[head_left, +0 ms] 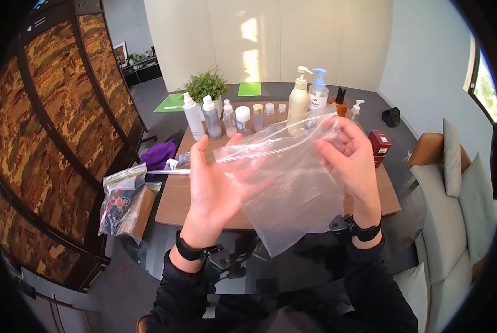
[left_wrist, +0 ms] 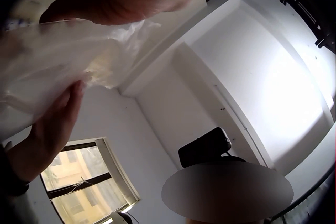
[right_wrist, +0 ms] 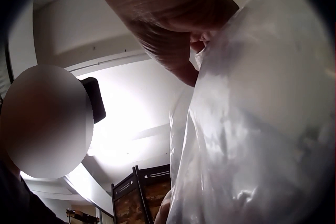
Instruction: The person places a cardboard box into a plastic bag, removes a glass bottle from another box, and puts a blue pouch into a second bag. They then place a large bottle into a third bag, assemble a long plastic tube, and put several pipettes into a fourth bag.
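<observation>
A clear zip-top plastic bag (head_left: 293, 194) hangs in front of the chest, its zip edge slanting up to the right. My right hand (head_left: 355, 161) pinches the bag's upper right corner between thumb and fingers. The left hand (head_left: 218, 186) is at the bag's left side, thumb raised and apart; its straight fingers lie behind the film and show through it. In the right wrist view the bag (right_wrist: 257, 124) fills the right side, under the hand. The left wrist view shows crumpled film of the bag (left_wrist: 58, 66) between both hands.
A wooden board (head_left: 176, 205) on the dark table bears a row of bottles, including a cream pump bottle (head_left: 299, 102) and a blue-topped pump bottle (head_left: 318, 97). A dark red box (head_left: 380, 143) stands right. Packed zip bags (head_left: 123, 208) and purple cloth (head_left: 157, 154) lie left; a potted plant (head_left: 205, 84) stands behind.
</observation>
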`<state>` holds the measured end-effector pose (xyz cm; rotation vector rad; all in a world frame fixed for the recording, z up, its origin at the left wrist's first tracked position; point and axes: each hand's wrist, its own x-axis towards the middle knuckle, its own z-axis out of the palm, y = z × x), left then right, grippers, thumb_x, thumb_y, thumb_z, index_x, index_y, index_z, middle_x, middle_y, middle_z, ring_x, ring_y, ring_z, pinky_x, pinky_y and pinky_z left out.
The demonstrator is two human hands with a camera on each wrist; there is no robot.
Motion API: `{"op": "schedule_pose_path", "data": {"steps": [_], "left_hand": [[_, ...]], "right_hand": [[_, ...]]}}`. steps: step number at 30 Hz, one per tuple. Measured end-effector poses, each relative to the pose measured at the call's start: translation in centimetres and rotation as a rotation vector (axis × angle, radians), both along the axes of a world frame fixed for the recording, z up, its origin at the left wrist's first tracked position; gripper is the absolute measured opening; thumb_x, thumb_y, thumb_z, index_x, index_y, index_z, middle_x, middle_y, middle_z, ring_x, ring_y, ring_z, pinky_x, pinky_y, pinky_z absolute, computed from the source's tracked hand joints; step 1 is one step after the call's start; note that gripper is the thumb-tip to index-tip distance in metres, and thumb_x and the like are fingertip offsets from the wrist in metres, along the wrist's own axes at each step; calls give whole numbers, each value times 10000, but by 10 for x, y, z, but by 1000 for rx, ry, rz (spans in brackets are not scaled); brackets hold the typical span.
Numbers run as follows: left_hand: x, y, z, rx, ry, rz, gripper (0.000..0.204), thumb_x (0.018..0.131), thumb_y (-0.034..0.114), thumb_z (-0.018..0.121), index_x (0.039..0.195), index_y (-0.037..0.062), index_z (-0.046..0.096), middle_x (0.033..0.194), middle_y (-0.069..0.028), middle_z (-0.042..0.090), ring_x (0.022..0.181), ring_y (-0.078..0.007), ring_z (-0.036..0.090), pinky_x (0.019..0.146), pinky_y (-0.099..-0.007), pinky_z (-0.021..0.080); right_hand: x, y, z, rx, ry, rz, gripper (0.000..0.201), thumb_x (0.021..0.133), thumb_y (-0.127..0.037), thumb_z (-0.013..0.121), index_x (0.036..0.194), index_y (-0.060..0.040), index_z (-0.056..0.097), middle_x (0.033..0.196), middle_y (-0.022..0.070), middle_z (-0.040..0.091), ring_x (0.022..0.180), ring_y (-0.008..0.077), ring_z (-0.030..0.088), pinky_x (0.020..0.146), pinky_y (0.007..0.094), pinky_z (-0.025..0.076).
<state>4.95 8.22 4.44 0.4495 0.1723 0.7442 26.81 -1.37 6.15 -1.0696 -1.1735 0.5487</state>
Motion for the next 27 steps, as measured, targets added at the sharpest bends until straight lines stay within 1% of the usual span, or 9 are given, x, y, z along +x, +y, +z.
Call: {"op": "schedule_pose_path", "data": {"steps": [3, 6, 12, 15, 19, 20, 23, 24, 27], "left_hand": [[2, -1, -3, 12, 41, 63, 588, 909, 523, 476, 1328, 113, 428, 1370, -185, 452, 1296, -371, 426, 1037, -675, 298], [2, 6, -8, 53, 27, 108, 547, 913, 493, 470, 1302, 110, 434, 1303, -162, 485, 1244, -353, 467, 1016, -652, 335], [8, 10, -10, 87, 33, 271, 431, 922, 443, 467, 1175, 96, 497, 1133, -110, 526, 1074, -292, 532, 941, -502, 419], [17, 9, -10, 271, 87, 469, 465, 936, 463, 432, 1194, 79, 485, 1082, -97, 543, 1038, -251, 539, 937, -405, 417], [16, 9, -10, 473, 113, 549, 417, 967, 409, 407, 1173, 63, 513, 1056, -84, 558, 1021, -241, 550, 958, -379, 407], [14, 5, -7, 544, 110, 543, 351, 955, 316, 504, 1191, 57, 514, 1078, -79, 561, 1030, -227, 555, 948, -374, 419], [13, 10, -6, 1280, 520, 755, 382, 892, 217, 633, 1216, 55, 514, 1087, -91, 574, 1031, -209, 567, 919, -359, 440], [8, 5, 1, 1457, 662, 797, 437, 824, 166, 722, 1209, 60, 544, 1052, -96, 614, 1028, -198, 582, 890, -343, 456], [-4, 2, 10, 1573, 862, 606, 374, 820, 93, 686, 1174, 21, 587, 1050, -83, 650, 996, -179, 608, 913, -330, 460]], "right_hand": [[-1, 1, -1, 15, -7, -11, 351, 853, -56, 712, 1172, -28, 569, 898, 9, 643, 674, 54, 577, 568, 196, 442], [-2, 0, 1, 1, -18, -26, 343, 855, -44, 708, 1167, -22, 568, 901, 5, 638, 680, 55, 572, 586, 202, 442], [-1, 5, -3, 31, -54, -24, 333, 859, -44, 698, 1165, -11, 572, 882, 1, 636, 724, 46, 579, 620, 198, 464], [-1, 2, 0, -1, -124, -58, 327, 860, -41, 694, 1162, -7, 575, 880, -1, 637, 747, 43, 583, 641, 201, 477], [0, 1, 0, 11, -149, -41, 318, 859, -37, 691, 1154, -4, 577, 896, 2, 642, 756, 49, 588, 671, 209, 486], [-1, 1, 0, 18, -150, -38, 304, 861, -35, 688, 1142, -3, 578, 900, 4, 645, 759, 53, 592, 678, 211, 488], [0, -2, 0, 58, -154, -33, 239, 871, -28, 675, 1089, -3, 581, 910, 12, 653, 787, 69, 611, 713, 222, 498], [1, -3, 1, 77, -157, -33, 214, 875, -25, 669, 1069, -4, 582, 913, 15, 656, 799, 76, 619, 726, 227, 501], [10, -2, 0, 123, -205, -8, 152, 883, -18, 656, 1013, -9, 579, 925, 20, 659, 839, 97, 635, 764, 247, 510]]}}
